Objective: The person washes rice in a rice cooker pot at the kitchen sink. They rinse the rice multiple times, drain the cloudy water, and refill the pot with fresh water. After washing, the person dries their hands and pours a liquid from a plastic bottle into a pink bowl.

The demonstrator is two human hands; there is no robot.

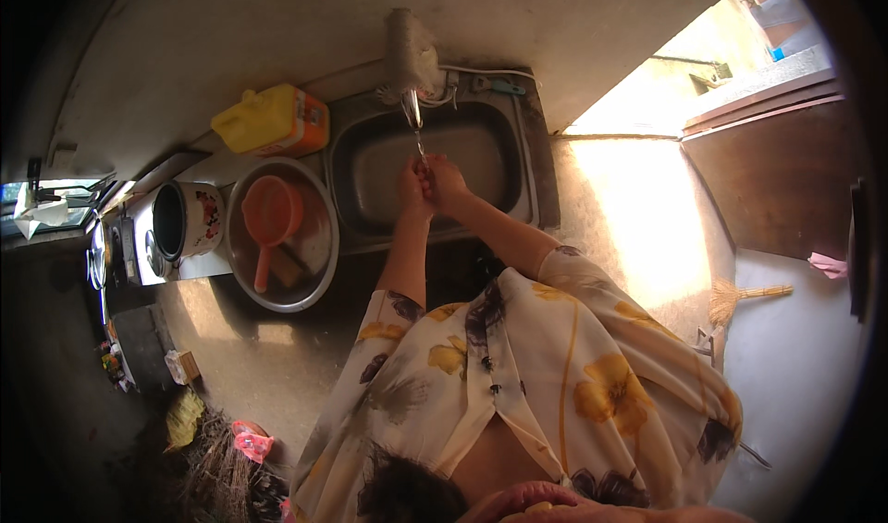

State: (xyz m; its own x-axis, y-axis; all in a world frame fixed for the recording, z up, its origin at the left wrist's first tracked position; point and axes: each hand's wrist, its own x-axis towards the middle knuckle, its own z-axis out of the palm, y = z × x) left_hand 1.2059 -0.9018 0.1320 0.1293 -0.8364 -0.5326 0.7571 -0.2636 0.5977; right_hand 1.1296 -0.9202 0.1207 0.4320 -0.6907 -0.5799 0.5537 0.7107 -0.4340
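Observation:
Water runs from the metal faucet spout onto my two hands, which touch each other over the metal sink. My left hand is on the left side and my right hand on the right, the fingers bent together under the stream. Whether anything small lies between them cannot be told. Pale wrapping covers the pipe above the spout. A teal-handled tool rests on the sink's back right rim.
Left of the sink, a large metal basin holds an orange plastic dipper. Behind it stands a yellow plastic jug. Farther left is a flower-patterned pot. A straw hand broom lies at the right, near a bright doorway.

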